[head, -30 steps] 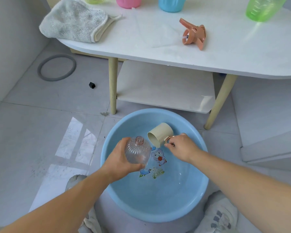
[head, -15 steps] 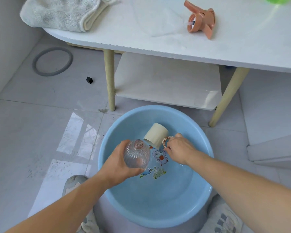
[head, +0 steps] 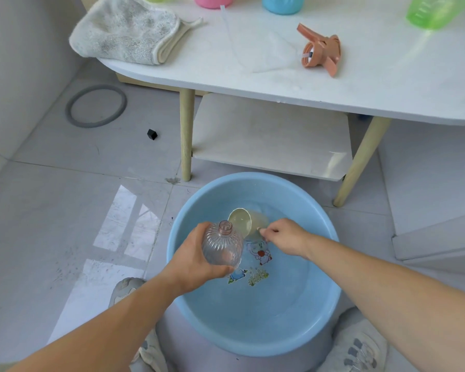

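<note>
A light blue basin (head: 320,318) with water and cartoon stickers on its bottom sits on the floor between my feet. My left hand (head: 196,261) grips a clear ribbed bottle (head: 222,245) without a cap, its open neck pointing up and away. My right hand (head: 285,238) pinches the handle of a cream cup (head: 240,220). The cup lies tipped on its side, partly under the water, its mouth facing the bottle's neck.
A white table (head: 360,84) stands behind the basin, with a lower shelf (head: 269,135). On it lie a grey towel (head: 126,30), an orange spray head (head: 321,51), a thin clear tube and coloured bottles at the far edge. A grey ring (head: 96,106) lies on the floor.
My right hand has lowered the cup into the water and turned its mouth toward the bottle. The left hand keeps hold of the bottle in about the same place.
</note>
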A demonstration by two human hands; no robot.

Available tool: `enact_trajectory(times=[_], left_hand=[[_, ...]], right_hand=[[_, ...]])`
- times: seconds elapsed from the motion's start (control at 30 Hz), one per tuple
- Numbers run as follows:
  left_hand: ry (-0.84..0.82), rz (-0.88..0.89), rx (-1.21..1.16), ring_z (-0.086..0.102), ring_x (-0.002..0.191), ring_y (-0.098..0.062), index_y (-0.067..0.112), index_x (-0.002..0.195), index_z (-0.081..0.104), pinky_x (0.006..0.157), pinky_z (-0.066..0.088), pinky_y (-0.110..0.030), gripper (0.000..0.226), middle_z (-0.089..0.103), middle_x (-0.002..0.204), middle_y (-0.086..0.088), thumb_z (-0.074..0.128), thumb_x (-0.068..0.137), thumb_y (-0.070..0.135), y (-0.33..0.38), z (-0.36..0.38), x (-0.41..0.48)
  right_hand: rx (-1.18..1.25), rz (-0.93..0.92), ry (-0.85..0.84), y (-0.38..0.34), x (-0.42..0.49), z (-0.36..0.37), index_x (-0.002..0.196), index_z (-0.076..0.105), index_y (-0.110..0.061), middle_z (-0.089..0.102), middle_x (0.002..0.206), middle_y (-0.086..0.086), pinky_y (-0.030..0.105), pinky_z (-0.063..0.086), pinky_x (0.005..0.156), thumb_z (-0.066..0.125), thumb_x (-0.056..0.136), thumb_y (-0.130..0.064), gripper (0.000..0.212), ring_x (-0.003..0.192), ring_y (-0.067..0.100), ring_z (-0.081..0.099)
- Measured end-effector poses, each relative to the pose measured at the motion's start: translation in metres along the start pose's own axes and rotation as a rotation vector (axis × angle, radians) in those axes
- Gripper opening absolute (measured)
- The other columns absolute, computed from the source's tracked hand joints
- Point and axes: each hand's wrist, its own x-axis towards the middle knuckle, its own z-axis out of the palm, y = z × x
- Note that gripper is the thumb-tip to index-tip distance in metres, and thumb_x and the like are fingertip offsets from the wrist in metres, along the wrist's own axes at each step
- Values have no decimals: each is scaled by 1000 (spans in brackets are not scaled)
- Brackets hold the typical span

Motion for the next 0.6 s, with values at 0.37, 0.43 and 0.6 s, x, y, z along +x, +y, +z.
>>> enact_trajectory(times=[0.37, 0.43, 0.6], left_hand=[[-33, 37, -15, 59, 116, -6, 35, 136, 41, 89, 48, -21, 96, 58, 125, 15, 93, 56, 40, 16, -14, -11], [-27, 43, -15, 60, 113, -7, 36, 136, 39, 88, 50, -23, 97, 59, 123, 15, 91, 55, 43, 23, -16, -12], [-9, 88, -45, 61, 113, -7, 35, 135, 39, 87, 51, -23, 95, 60, 122, 16, 93, 57, 41, 41, -16, -12]], right_hand=[[466, -65, 58, -35, -46, -44, 95, 70, -10, 77, 100, -2, 42, 43, 110, 56, 99, -36, 29, 103, 18, 70], [431, -102, 83, -46, -63, -60, 94, 70, -11, 77, 98, -3, 39, 45, 109, 57, 98, -35, 28, 102, 16, 71], [288, -155, 106, -68, -112, -87, 98, 71, -11, 76, 103, -11, 27, 46, 99, 54, 99, -38, 32, 102, 9, 70]])
